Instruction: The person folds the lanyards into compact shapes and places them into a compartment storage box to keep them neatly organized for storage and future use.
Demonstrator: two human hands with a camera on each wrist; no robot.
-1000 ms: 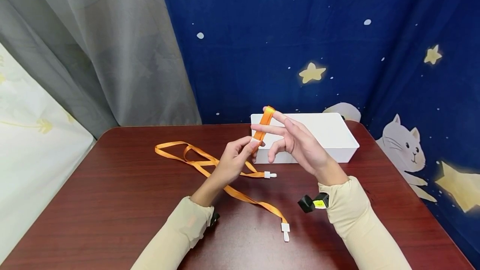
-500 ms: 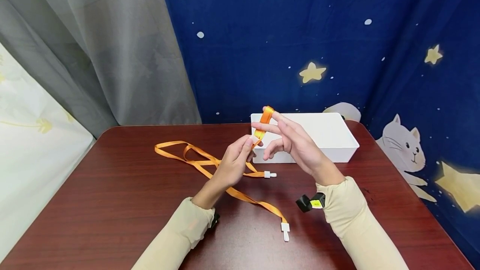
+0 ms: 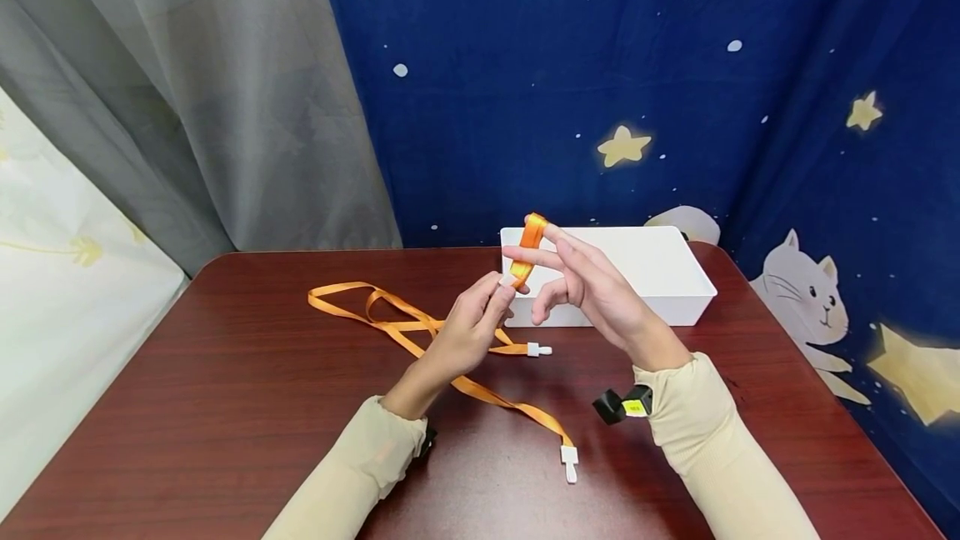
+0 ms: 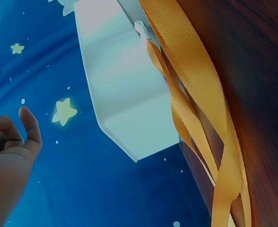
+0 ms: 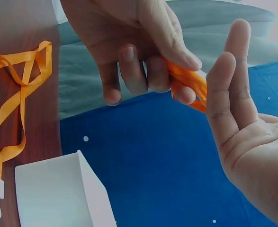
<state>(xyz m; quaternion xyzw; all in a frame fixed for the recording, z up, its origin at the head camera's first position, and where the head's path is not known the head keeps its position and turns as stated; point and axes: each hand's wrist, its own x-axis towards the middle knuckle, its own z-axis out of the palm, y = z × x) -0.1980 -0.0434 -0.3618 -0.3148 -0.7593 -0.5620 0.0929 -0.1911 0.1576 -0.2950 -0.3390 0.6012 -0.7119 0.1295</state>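
Observation:
My left hand (image 3: pixel 468 332) pinches a bundled orange lanyard (image 3: pixel 533 232) between thumb and fingers, with a small white piece (image 3: pixel 508 280) showing at the grip. The lanyard's strap is wrapped around the outstretched index finger of my right hand (image 3: pixel 600 298), whose other fingers are spread and partly bent. In the right wrist view the left thumb presses on the orange strap (image 5: pixel 191 80) beside the right fingertips. Beneath the hands, more orange lanyard strap (image 3: pixel 517 407) lies loosely looped on the table, ending in two white clips, one farther back (image 3: pixel 538 349) and one nearer (image 3: pixel 570 463).
Behind the hands a white open box (image 3: pixel 660 310) stands near the back edge of the dark red wooden table (image 3: pixel 225 407). A blue star-patterned curtain (image 3: pixel 480 90) and a grey curtain (image 3: pixel 247 107) hang behind it. Each sleeve carries a black wrist camera.
The left hand has shifted slightly at the wrapped strap, and the white piece shows again above its fingertips. The right hand has moved a little left. The strap on the table stays put.

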